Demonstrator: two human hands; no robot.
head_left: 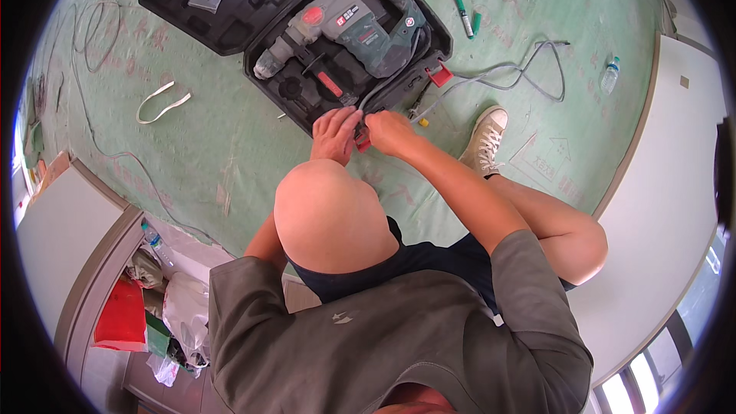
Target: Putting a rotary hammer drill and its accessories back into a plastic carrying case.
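Observation:
An open black plastic case (pixel 192 27) lies on the green-covered floor, holding a grey-green rotary hammer drill (pixel 360 31) and a black side handle with a red grip (pixel 330 83). A grey cable (pixel 372 92) runs down inside it to the near edge. My left hand (pixel 335 136) is at that edge, fingers curled over the cable area. Beside it, my right hand (pixel 387 134) is closed at the rim by a red latch (pixel 363 144); what both grip is hidden by my fingers. Another red latch (pixel 438 74) sticks out at right.
Cable loops (pixel 540 69) spread rightward, a thin cord (pixel 115 155) leftward. Green tubes (pixel 462 11), a water bottle (pixel 611 75) and a white strap (pixel 162 106) lie around. White boards (pixel 636 176) border the right; bags (pixel 188 299) sit lower left. My bare knee (pixel 330 207) is close below my hands.

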